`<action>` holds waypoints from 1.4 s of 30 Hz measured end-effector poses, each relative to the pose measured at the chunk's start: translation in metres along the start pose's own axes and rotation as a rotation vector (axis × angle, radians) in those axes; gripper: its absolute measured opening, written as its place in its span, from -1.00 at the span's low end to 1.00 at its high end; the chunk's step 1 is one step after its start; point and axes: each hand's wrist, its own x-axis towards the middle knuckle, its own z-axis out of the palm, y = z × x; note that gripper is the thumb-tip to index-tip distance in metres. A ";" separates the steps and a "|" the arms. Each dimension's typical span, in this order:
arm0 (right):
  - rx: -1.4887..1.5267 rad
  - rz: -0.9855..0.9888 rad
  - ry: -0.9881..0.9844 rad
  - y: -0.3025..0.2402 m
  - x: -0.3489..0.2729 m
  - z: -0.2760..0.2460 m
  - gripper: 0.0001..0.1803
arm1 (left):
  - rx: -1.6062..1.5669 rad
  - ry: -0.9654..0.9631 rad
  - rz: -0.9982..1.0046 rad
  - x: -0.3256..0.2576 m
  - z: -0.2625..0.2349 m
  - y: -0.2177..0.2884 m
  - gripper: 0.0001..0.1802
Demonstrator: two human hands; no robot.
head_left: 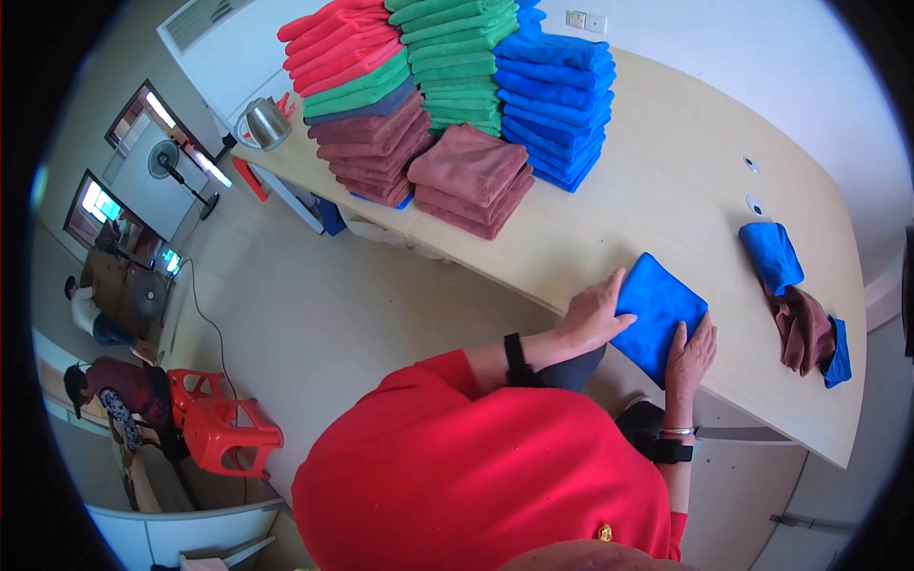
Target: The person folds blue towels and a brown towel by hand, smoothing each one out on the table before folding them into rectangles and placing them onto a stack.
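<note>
Head view: my left hand (592, 314) lies flat, fingers spread, on the left edge of the folded blue cloth (659, 312). My right hand (691, 357) is flat, fingers together, on its near corner. Cloth sits at the table's (666, 162) near edge. Loose blue and brown cloths (795, 305) toward the right end; folded stacks (457, 95) at the far left corner.

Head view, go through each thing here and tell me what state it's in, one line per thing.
Blue cloth: folded flat near the table edge, under both hands.
Left hand: open, palm pressing the cloth's left side.
Right hand: open, flat on the cloth's near corner.
Loose cloths: unfolded, crumpled, blue and brown together.
Stacked cloths: folded, piled by colour.
Kettle: upright at the table end.
Red stool: upright on the floor.
</note>
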 end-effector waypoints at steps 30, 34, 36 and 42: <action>0.235 -0.276 0.037 -0.030 -0.005 -0.020 -0.51 | -0.910 -0.408 -0.186 0.236 -0.239 0.049 -0.58; 0.181 -0.279 0.066 -0.032 -0.002 -0.018 -0.58 | -0.927 -0.424 -0.047 0.339 -0.291 0.034 -0.75; 0.173 -0.275 0.078 -0.033 -0.002 -0.018 -0.61 | -0.756 -0.269 0.133 0.371 -0.303 -0.007 -0.69; 0.191 -0.265 0.043 -0.039 -0.002 -0.019 -0.62 | 0.550 0.121 -0.124 0.443 -0.299 -0.115 -0.64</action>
